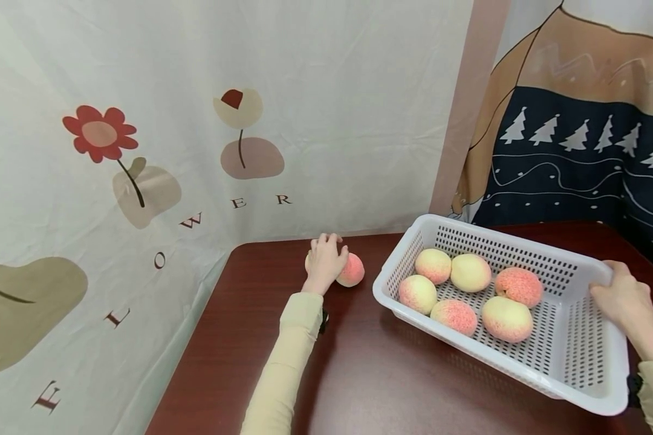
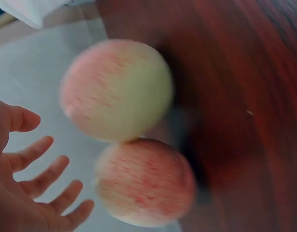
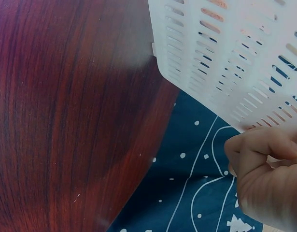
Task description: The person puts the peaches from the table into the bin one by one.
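Observation:
With fingers spread and slightly bent, my left hand (image 1: 326, 263) reaches over two peaches at the table's far left. One is a pinkish-red peach (image 1: 352, 270); the other is mostly hidden behind the hand in the head view. The left wrist view shows a yellow-pink peach (image 2: 119, 92) against a redder peach (image 2: 147, 184), with the fingers (image 2: 47, 171) beside them and a gap between. On the right, my right hand (image 1: 628, 299) grips the end rim of a white slotted plastic basket (image 1: 588, 344), fingers curled over its edge. Several peaches (image 1: 470, 273) lie toward its left end.
The dark red-brown wooden table (image 1: 239, 338) ends against a pale curtain (image 1: 359, 121) with printed flowers and letters. A navy and tan cloth (image 1: 566, 169) with white trees hangs behind the basket at the right.

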Available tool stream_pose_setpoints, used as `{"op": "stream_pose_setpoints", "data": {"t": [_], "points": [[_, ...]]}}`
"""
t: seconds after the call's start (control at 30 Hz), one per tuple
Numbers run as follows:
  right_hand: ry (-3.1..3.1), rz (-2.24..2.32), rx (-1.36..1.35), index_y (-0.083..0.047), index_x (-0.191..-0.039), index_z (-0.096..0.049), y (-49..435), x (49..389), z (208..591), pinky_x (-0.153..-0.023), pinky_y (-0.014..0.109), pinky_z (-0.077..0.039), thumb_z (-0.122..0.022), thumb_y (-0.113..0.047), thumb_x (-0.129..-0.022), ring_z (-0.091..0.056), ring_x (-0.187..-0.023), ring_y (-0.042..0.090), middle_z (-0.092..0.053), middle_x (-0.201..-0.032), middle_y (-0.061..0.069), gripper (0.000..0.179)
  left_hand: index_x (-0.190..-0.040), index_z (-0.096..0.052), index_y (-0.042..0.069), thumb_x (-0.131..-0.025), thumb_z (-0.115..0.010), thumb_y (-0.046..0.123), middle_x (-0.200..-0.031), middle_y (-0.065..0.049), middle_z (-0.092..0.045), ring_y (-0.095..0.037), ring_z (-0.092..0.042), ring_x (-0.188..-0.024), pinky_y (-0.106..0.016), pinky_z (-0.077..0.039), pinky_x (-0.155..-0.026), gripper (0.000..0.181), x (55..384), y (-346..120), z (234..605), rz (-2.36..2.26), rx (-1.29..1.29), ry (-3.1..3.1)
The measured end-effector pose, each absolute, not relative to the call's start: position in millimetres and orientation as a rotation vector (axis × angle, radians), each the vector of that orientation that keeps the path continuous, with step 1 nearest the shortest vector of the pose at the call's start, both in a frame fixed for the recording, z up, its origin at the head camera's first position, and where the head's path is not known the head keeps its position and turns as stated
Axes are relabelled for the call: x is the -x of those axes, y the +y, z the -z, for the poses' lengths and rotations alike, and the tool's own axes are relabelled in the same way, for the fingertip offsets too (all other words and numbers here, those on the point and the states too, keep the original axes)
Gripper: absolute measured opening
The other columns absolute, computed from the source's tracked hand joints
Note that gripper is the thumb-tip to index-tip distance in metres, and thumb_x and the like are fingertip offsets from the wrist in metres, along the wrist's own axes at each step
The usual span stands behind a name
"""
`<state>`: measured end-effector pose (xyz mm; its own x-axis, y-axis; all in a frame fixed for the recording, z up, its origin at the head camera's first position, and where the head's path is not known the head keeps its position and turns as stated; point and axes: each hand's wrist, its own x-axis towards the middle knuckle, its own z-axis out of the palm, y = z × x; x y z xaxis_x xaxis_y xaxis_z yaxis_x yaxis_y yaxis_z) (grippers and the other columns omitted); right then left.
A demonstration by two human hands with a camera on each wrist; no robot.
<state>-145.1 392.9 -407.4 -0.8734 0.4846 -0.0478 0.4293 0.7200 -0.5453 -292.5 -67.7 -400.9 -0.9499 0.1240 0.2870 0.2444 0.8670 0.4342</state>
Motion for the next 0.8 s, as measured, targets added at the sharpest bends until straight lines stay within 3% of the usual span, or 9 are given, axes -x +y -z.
{"op": "stream_pose_setpoints", "data": {"t": [0.13, 0.33, 0.57, 0.8], "points": [[-2.824, -0.859, 0.755, 0.016, -0.141, -0.008, 393, 145, 408, -0.042, 0.036, -0.049, -0.034, -0.006, -0.09, -0.057, -0.066, 0.047, -0.031, -0.116, 0.049, 0.062, -0.125, -0.056, 0.012, -0.095, -0.053, 0.031, -0.129, -0.018, -0.05, -0.041, -0.042, -0.122, -0.053, -0.039, -0.095, 0.036, 301, -77, 410, 0.757, 0.155, -2.874], [-2.814, -0.874, 0.74, 0.017, -0.141, -0.008, 392, 145, 407, -0.042, 0.036, -0.05, -0.035, -0.005, -0.09, -0.057, -0.065, 0.046, -0.031, -0.116, 0.049, 0.062, -0.135, -0.049, 0.013, -0.094, -0.053, 0.036, -0.136, -0.02, -0.045, -0.045, -0.041, -0.124, -0.062, -0.037, -0.097, 0.048, 310, -88, 419, 0.854, 0.046, -2.938], [-2.818, -0.877, 0.73, 0.016, -0.141, -0.007, 391, 145, 406, -0.042, 0.037, -0.05, -0.035, -0.006, -0.09, -0.057, -0.066, 0.047, -0.031, -0.117, 0.049, 0.062, -0.136, -0.048, 0.012, -0.092, -0.057, 0.035, -0.135, -0.019, -0.041, -0.042, -0.042, -0.115, -0.053, -0.045, -0.086, 0.051, 315, -99, 433, 1.022, -0.05, -2.937], [-2.818, -0.9, 0.751, 0.016, -0.142, -0.006, 390, 143, 405, -0.043, 0.036, -0.05, -0.034, -0.005, -0.091, -0.057, -0.066, 0.047, -0.03, -0.117, 0.049, 0.062, -0.135, -0.047, 0.014, -0.09, -0.056, 0.041, -0.133, -0.021, -0.041, -0.043, -0.041, -0.116, -0.053, -0.045, -0.085, 0.053, 318, -100, 437, 1.067, -0.083, -2.924]]}}
